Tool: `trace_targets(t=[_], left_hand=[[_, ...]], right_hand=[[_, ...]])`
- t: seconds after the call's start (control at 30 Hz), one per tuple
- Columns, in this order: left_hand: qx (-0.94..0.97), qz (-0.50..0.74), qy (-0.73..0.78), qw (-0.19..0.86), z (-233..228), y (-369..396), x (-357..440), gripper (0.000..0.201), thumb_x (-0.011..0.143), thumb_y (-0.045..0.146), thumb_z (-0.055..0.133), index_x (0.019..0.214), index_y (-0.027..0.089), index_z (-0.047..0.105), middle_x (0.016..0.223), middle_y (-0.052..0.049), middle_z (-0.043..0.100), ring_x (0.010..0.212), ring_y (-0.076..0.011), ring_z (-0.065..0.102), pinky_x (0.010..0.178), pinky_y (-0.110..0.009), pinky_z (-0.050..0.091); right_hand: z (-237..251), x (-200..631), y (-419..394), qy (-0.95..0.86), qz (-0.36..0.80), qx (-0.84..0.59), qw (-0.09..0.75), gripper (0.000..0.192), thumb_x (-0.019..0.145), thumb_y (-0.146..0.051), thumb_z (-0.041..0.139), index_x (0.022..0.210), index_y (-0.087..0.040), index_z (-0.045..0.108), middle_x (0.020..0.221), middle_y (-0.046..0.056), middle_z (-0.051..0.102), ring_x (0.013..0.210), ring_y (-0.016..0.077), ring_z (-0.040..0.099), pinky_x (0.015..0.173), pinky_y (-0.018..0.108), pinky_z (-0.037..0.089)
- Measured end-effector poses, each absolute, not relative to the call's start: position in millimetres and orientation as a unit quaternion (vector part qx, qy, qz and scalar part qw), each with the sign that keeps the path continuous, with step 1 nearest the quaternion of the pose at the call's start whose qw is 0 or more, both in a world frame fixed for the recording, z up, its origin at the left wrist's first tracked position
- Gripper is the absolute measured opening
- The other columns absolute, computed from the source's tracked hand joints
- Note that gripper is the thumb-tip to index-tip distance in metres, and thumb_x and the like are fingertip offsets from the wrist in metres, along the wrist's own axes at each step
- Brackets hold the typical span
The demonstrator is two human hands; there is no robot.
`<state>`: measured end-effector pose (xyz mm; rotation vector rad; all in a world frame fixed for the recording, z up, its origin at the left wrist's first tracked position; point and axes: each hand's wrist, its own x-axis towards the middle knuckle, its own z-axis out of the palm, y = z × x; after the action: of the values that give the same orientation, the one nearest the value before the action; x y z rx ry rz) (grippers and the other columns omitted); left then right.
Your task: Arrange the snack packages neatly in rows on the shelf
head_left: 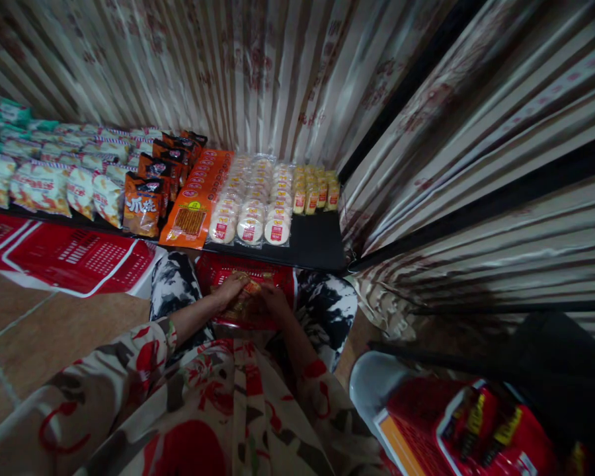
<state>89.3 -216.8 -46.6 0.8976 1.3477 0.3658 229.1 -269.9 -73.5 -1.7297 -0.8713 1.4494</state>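
Between my knees lies a large red bag (287, 284), with several gold-wrapped pieces showing in its middle. My left hand (231, 289) is closed on a small gold snack packet (252, 287) above the bag. From the other side, my right hand (274, 299) grips the same packet, its fingertips partly hidden. Straight ahead, rows of similar yellow-gold packets (313, 195) stand at the right end of the black shelf (317, 238). Left of them are rows of round white crackers (251, 228) in clear wrappers.
Further left on the shelf are a flat orange snack bag (186, 221), orange-black packets (143, 208) and white snack bags (42, 186). A red printed sheet (79, 254) hangs below. Pleated curtains (258, 73) rise behind. At lower right are red packages (496, 430) beside a grey stool-like surface (377, 377).
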Motion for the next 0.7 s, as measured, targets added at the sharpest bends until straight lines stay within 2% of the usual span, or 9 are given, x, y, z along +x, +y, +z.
trace_targets(t=[0.1, 0.3, 0.53, 0.7], left_hand=[[0.36, 0.199, 0.568, 0.713, -31, -217, 92, 0.015, 0.087, 0.023, 0.046, 0.096, 0.016, 0.056, 0.076, 0.0, 0.065, 0.059, -0.0099, 0.062, 0.063, -0.022, 0.051], [0.337, 0.22, 0.55, 0.732, -6, -220, 96, 0.015, 0.087, 0.026, 0.048, 0.094, 0.017, 0.057, 0.085, -0.003, 0.068, 0.069, -0.0129, 0.066, 0.071, -0.026, 0.052], [0.374, 0.228, 0.519, 0.734, 5, -226, 100, 0.021, 0.079, 0.028, 0.055, 0.091, 0.014, 0.064, 0.086, -0.005, 0.069, 0.073, -0.0145, 0.064, 0.063, -0.022, 0.049], [0.395, 0.214, 0.504, 0.738, 7, -228, 107, 0.026, 0.069, 0.03, 0.062, 0.089, 0.013, 0.067, 0.071, -0.001, 0.065, 0.059, -0.0102, 0.055, 0.052, -0.019, 0.038]], right_hand=[[-67, 232, -268, -0.292, 0.569, -0.667, 0.382, 0.035, 0.069, -0.033, 0.055, 0.097, -0.015, 0.064, 0.073, 0.002, 0.069, 0.063, 0.0162, 0.063, 0.064, 0.03, 0.053], [-44, 242, -264, -0.233, 0.563, -0.638, 0.47, 0.038, 0.065, -0.032, 0.062, 0.098, -0.015, 0.061, 0.091, 0.006, 0.071, 0.081, 0.0182, 0.066, 0.077, 0.032, 0.053], [-18, 257, -259, -0.246, 0.515, -0.637, 0.518, 0.036, 0.064, -0.034, 0.065, 0.095, -0.015, 0.063, 0.088, 0.006, 0.069, 0.08, 0.0158, 0.064, 0.077, 0.029, 0.051], [-10, 267, -252, -0.257, 0.494, -0.631, 0.54, 0.036, 0.063, -0.036, 0.067, 0.093, -0.017, 0.064, 0.087, 0.004, 0.069, 0.076, 0.0143, 0.064, 0.073, 0.027, 0.051]])
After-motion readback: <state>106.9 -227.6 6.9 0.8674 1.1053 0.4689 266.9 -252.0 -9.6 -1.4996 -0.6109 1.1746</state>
